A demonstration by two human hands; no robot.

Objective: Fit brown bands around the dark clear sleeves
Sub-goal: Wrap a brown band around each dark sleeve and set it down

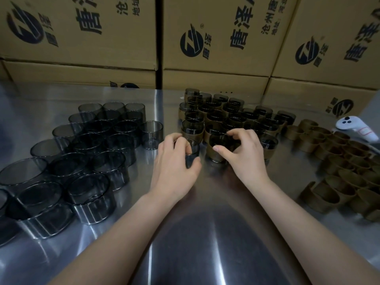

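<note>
My left hand (pixel 176 161) grips a bare dark clear sleeve (pixel 192 154) that stands on the steel table, fingers curled round its top and side. Just to its right, my right hand (pixel 244 153) holds a sleeve wearing a brown band (pixel 216 150), thumb at the front and fingers over the rim. Behind it stand several banded sleeves (pixel 232 118). Several bare sleeves (pixel 92 140) crowd the left of the table. Loose brown bands (pixel 339 157) lie in rows on the right.
The steel table (pixel 195 233) is shiny and bare in front of my forearms. Stacked printed cardboard boxes (pixel 216 44) wall off the far edge. A white hand controller (pixel 357 128) lies at the far right beside the bands.
</note>
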